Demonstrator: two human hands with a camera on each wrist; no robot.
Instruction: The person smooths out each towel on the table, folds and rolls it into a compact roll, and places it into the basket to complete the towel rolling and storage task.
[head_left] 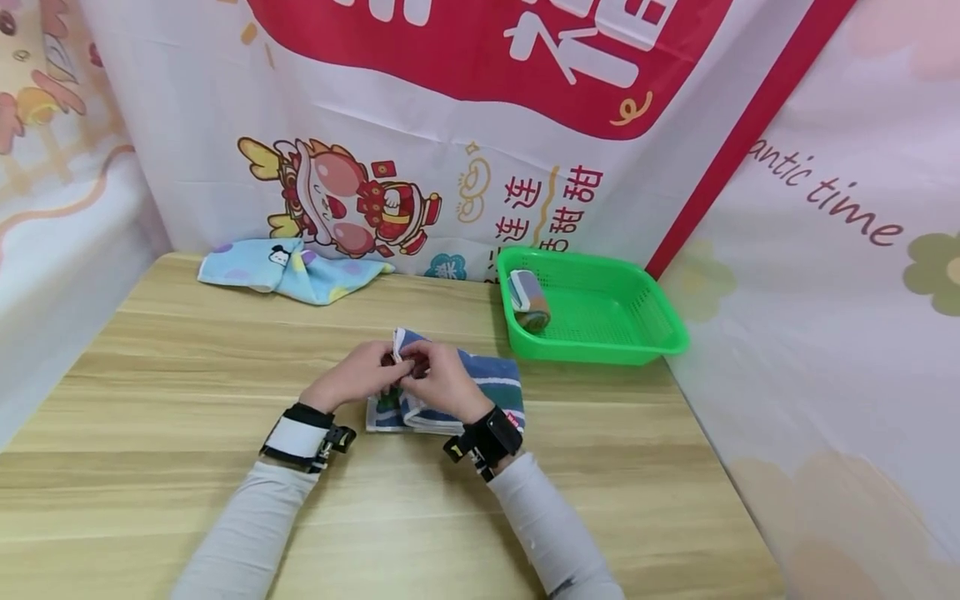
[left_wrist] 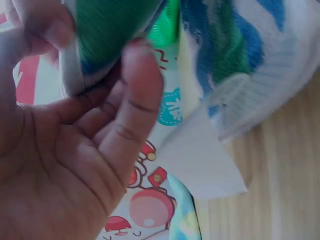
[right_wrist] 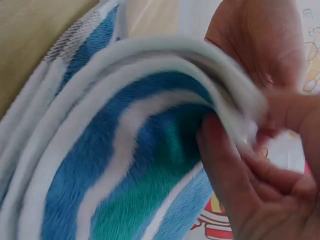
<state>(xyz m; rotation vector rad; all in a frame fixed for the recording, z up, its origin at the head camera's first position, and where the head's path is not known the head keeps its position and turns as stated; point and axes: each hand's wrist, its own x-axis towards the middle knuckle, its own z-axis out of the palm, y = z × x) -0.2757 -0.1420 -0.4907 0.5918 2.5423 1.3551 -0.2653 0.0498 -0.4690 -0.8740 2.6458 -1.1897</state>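
A blue, green and white striped towel [head_left: 491,379], partly folded, lies on the table with its near-left part lifted. My left hand [head_left: 360,372] holds the towel's raised edge, its fingers partly behind the cloth [left_wrist: 112,35] in the left wrist view. Right beside it, my right hand [head_left: 444,385] pinches the same edge between thumb and fingers; the right wrist view shows the layered white border [right_wrist: 175,47] curving into this grip. The two hands' fingertips meet or nearly meet. A white label [left_wrist: 200,155] hangs from the towel.
A green plastic basket [head_left: 600,354] stands at the back right, with a rolled brown-and-grey cloth [head_left: 531,298] inside at its left end. At the back left, a light blue patterned cloth [head_left: 315,279] lies crumpled against the printed curtain [head_left: 450,133]. The wooden table [head_left: 405,517] extends toward me.
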